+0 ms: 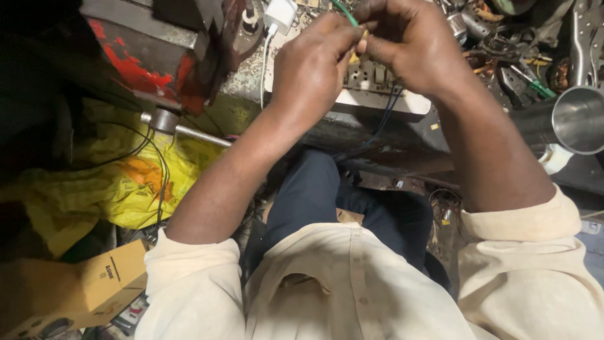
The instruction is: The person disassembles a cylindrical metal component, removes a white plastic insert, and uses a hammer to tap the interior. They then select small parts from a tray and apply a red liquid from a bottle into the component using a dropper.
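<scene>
Top centre of the frame, both hands meet: the left hand (311,69) and right hand (409,41) pinch a thin green wire (345,12) between closed fingertips, just above a flat white switchboard (377,94). Upper left, a rusty red vise (157,56); far right, a smooth shiny steel tube (576,119); lower left, crumpled yellow plastic (107,189).
</scene>
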